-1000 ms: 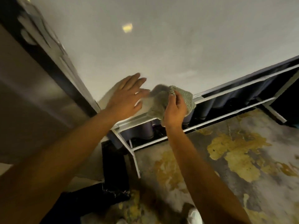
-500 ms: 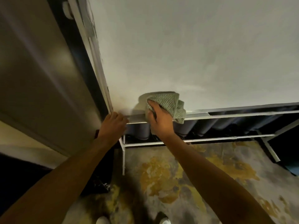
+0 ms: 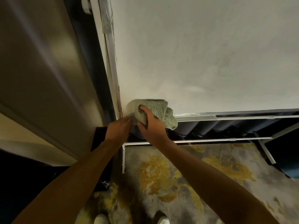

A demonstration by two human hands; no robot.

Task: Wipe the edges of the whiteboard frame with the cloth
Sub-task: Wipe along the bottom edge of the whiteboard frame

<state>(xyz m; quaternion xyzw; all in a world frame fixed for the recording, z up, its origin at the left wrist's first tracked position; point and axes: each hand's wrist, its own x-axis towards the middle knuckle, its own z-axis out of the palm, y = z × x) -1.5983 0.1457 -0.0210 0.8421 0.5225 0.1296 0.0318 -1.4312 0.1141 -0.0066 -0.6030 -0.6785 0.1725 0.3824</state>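
Note:
A large whiteboard (image 3: 202, 54) fills the upper right, with a metal frame: a left edge (image 3: 113, 65) running upward and a bottom edge (image 3: 210, 116) running right. My right hand (image 3: 151, 126) grips a bunched pale green cloth (image 3: 159, 110) and presses it onto the bottom edge beside the lower left corner. My left hand (image 3: 119, 129) grasps that lower left corner of the frame, touching the cloth's left end. The corner itself is hidden under both hands.
A white metal stand (image 3: 210, 140) runs below the board, with a post (image 3: 123, 159) down to the floor. Dark rolled items (image 3: 226, 126) lie behind it. A patterned grey and yellow carpet (image 3: 178, 183) lies below. A beige wall panel (image 3: 40, 70) stands at left. My shoes (image 3: 100, 219) show at the bottom.
My right hand slid the cloth left along the bottom edge toward the corner. My left hand dropped from the board face onto the corner and stays there. The camera view swung downward.

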